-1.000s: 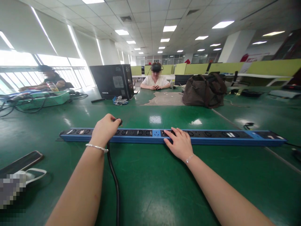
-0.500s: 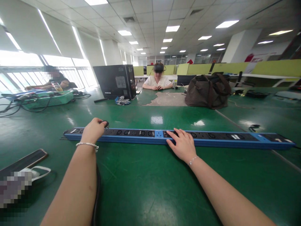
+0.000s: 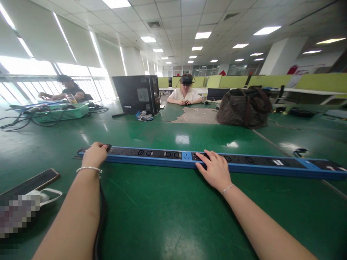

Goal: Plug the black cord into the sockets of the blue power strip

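Observation:
A long blue power strip [image 3: 151, 162] with black sockets along its top lies across the green table. My left hand [image 3: 94, 155] is closed around a black plug [image 3: 108, 147] over the strip's left end; most of the plug is hidden by my fingers. A black cord [image 3: 101, 216] runs from beneath that hand toward me, along the forearm. Right of the light-blue socket, my right hand [image 3: 215, 169] lies on the strip with its fingers spread, gripping nothing.
At left lie a phone [image 3: 43, 180] and a white looped object [image 3: 51, 195]. Farther back are a green basket [image 3: 62, 113] with cables, a black computer case [image 3: 135, 94], gloves [image 3: 144, 116] and a brown bag [image 3: 241, 110]. Two people sit beyond, one [image 3: 187, 94] straight ahead.
My left hand has moved left along the strip with the plug, now lower over its left end. My right hand stays on the strip. The whole view has shifted slightly.

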`<state>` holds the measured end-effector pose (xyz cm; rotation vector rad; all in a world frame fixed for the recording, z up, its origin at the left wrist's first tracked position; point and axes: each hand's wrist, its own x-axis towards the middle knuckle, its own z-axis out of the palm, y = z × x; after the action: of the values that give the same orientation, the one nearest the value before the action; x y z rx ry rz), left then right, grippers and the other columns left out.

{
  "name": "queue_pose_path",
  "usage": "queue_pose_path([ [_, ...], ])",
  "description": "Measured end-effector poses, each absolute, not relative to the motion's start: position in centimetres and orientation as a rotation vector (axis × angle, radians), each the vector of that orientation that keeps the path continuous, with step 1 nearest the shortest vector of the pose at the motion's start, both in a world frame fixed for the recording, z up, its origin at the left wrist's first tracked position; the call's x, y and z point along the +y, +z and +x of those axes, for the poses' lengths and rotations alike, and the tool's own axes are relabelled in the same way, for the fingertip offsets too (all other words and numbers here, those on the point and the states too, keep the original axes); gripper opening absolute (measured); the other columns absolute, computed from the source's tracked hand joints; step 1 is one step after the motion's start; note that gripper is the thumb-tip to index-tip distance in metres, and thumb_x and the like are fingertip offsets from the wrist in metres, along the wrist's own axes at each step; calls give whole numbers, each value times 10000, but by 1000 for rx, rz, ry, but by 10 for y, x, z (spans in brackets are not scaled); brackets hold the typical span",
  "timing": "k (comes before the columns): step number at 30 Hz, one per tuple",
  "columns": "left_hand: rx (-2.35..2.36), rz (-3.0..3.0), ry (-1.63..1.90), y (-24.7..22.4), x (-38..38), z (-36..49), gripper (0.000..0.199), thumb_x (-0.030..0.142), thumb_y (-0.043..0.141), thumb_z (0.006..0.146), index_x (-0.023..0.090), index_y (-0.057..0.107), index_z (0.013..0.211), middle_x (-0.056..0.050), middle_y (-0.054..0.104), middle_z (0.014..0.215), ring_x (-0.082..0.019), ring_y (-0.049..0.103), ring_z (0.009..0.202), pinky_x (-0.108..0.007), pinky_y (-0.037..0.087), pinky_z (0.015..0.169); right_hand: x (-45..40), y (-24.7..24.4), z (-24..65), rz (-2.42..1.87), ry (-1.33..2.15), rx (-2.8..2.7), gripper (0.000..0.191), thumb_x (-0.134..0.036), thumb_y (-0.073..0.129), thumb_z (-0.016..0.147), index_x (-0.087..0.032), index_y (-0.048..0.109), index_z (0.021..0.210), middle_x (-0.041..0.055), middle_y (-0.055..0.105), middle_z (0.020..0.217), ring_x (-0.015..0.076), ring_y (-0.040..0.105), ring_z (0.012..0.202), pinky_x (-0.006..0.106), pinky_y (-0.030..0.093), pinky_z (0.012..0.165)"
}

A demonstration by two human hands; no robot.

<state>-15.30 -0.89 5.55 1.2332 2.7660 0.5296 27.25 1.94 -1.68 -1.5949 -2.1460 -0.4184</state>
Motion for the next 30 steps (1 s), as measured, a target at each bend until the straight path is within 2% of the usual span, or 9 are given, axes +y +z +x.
queue_pose_path([
  [6, 2739, 1264, 506, 50, -7, -147, 392, 403, 291, 863, 156, 492, 1092, -174, 592, 1099, -331, 556, 1013, -367, 405, 756, 20, -18, 273, -1589, -427, -2148, 423, -496, 386, 869, -362, 552, 1234, 40, 507, 1307, 254, 393, 1207, 439, 283, 961],
  [18, 2789, 1311, 437, 50, -1, -141, 453, 460, 302, 825, 218, 537, 1127, -188, 615, 1078, -356, 563, 1020, -429, 425, 760, 20, -18, 273, -1595, -440, -2148, 424, -497, 388, 868, -358, 559, 1230, 42, 511, 1307, 255, 399, 1201, 435, 284, 963],
  [30, 2803, 1471, 360, 52, -4, -135, 454, 438, 270, 848, 189, 553, 1102, -214, 633, 1066, -364, 584, 995, -439, 428, 754, 19, -17, 272, -1599, -441, -2139, 421, -494, 387, 869, -359, 561, 1228, 46, 517, 1300, 255, 405, 1197, 437, 288, 958],
])
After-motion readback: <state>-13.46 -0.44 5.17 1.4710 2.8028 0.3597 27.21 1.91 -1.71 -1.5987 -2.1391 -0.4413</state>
